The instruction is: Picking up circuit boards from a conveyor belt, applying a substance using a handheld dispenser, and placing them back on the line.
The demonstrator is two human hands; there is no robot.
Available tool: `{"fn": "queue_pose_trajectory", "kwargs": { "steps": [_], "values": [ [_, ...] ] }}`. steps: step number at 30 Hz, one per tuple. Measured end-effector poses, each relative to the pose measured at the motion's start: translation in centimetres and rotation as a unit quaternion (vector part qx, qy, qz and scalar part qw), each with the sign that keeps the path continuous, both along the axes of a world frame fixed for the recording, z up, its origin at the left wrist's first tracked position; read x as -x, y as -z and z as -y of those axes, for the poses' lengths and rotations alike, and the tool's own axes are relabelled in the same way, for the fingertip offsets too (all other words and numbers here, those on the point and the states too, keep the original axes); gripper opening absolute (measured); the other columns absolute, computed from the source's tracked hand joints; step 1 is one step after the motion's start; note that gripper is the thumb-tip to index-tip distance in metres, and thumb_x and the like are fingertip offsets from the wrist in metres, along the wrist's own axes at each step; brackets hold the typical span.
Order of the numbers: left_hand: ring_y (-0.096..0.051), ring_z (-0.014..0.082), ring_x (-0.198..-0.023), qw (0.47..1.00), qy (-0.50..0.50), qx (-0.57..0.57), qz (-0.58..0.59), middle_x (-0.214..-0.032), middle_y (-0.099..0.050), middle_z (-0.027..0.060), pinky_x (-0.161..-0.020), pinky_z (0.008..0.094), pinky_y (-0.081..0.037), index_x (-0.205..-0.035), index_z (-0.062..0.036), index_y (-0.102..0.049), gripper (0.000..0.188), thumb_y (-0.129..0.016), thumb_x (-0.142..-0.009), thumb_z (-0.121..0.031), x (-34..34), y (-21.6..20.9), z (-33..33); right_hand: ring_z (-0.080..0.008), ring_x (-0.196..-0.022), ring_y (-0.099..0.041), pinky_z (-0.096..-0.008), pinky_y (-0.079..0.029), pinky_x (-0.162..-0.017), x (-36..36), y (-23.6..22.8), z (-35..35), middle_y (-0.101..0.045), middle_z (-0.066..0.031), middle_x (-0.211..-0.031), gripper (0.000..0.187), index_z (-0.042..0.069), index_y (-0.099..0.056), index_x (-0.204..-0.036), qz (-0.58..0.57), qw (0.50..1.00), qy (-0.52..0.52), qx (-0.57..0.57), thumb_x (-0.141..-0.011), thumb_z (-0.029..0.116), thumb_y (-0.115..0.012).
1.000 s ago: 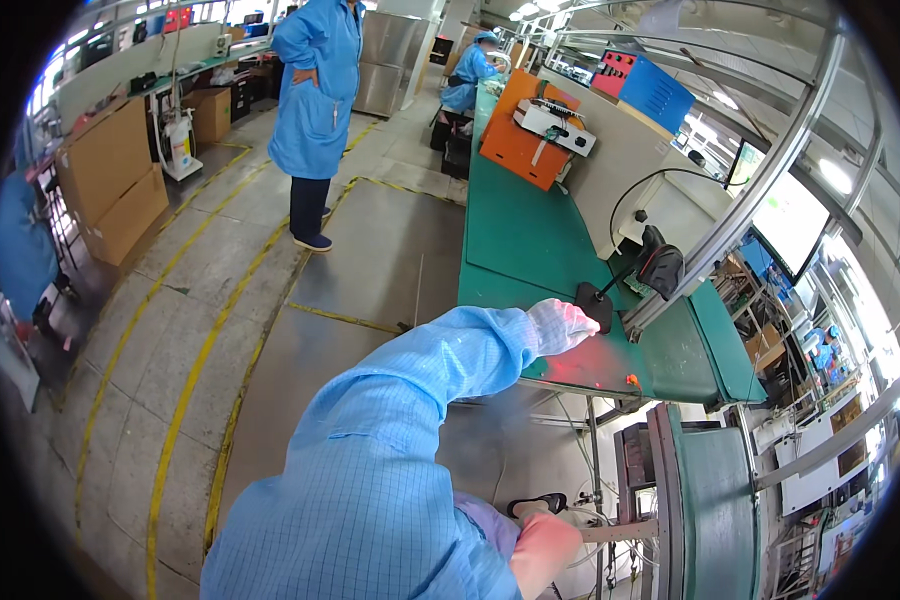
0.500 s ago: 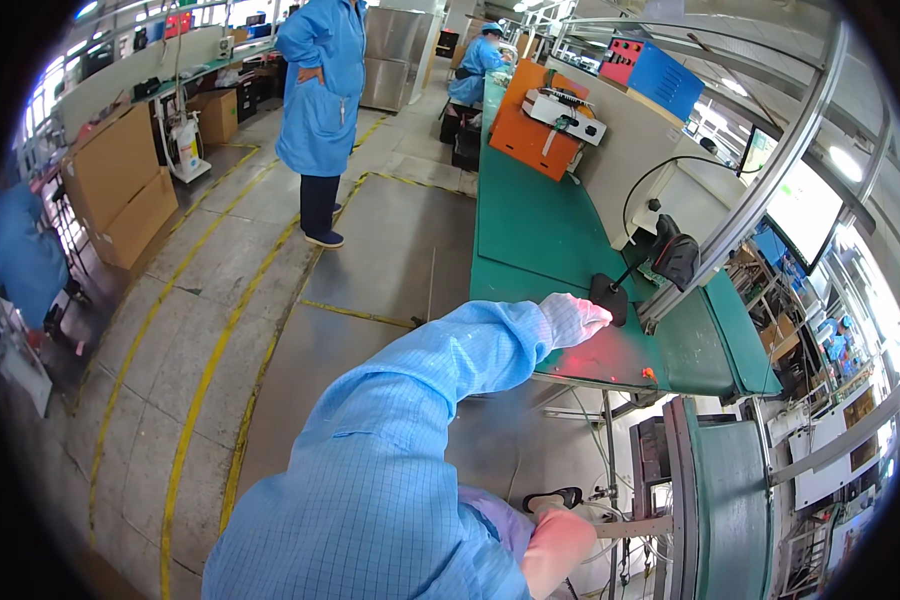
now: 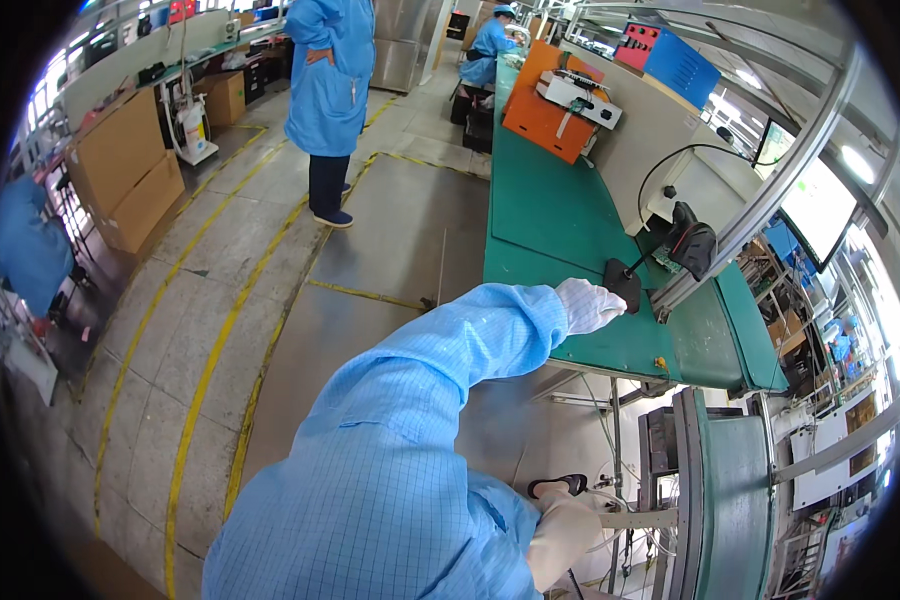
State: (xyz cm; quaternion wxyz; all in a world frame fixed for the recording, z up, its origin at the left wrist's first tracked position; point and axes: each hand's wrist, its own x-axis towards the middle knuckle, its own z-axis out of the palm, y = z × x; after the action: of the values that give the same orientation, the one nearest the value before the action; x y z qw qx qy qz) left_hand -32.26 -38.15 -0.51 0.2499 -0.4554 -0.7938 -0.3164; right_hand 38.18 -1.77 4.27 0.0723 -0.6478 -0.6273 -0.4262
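Observation:
My left hand (image 3: 590, 306), in a white glove with a blue sleeve, reaches over the near end of a green-topped workbench (image 3: 540, 255). Its fingers are curled and pressed together; whatever they may hold is hidden. The fingertips are right beside the black base (image 3: 622, 284) of a stand, and I cannot tell whether they touch it. A black handheld barcode scanner (image 3: 692, 247) sits on this stand, tilted over the bench. A small orange-yellow piece (image 3: 660, 363) lies by the bench's near edge. My right hand is out of view.
A metal post (image 3: 760, 215) rises beside the scanner, with a monitor (image 3: 818, 205) behind it. A green conveyor belt (image 3: 735, 500) runs at the lower right. An orange panel (image 3: 550, 110) carries a white device. One person (image 3: 330, 100) in blue stands in the aisle.
The red light on my glove, the bench and my leg has gone out. My left hand stays by the stand's base, while the whole view has shifted slightly.

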Motion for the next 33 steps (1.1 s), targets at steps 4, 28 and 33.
{"fn": "queue_pose_trajectory", "kwargs": {
  "steps": [4,28,33],
  "values": [
    [-0.070,0.0307,-0.074,0.999,-0.007,0.022,0.032,-0.090,-0.073,0.0089,-0.065,0.0438,-0.056,-0.106,-0.0279,-0.068,0.022,-0.054,-0.095,-0.040,-0.6,-0.6,0.2,-0.0276,-0.090,-0.057,-0.0440,-0.037,-0.079,1.2,-2.3,0.1,-0.063,-0.0106,-0.097,0.025,0.013,-0.069,-0.091,0.039,0.999,-0.011,-0.011,-0.093,0.031,-0.052],
    [-0.068,0.0300,-0.071,0.879,0.434,0.167,-0.105,-0.077,-0.067,0.0078,-0.058,0.0429,-0.054,-0.091,-0.0167,-0.064,0.014,-0.052,-0.090,-0.024,-12.5,-0.9,-3.6,-0.0248,-0.110,-0.052,-0.0429,-0.031,-0.100,-7.4,3.6,4.6,-0.060,-0.0077,-0.116,0.025,0.016,-0.067,-0.104,0.216,0.971,0.047,0.096,-0.094,0.028,-0.048],
    [-0.064,0.0316,-0.059,0.708,0.554,0.364,-0.242,-0.071,-0.066,0.0091,-0.053,0.0444,-0.052,-0.089,-0.0134,-0.061,0.023,-0.050,-0.094,-0.033,-15.1,5.7,-4.7,-0.0242,-0.114,-0.051,-0.0426,-0.030,-0.104,-9.6,3.5,5.0,-0.059,-0.0071,-0.120,0.026,0.017,-0.067,-0.107,0.263,0.955,0.068,0.120,-0.095,0.027,-0.047]
  ]
}}
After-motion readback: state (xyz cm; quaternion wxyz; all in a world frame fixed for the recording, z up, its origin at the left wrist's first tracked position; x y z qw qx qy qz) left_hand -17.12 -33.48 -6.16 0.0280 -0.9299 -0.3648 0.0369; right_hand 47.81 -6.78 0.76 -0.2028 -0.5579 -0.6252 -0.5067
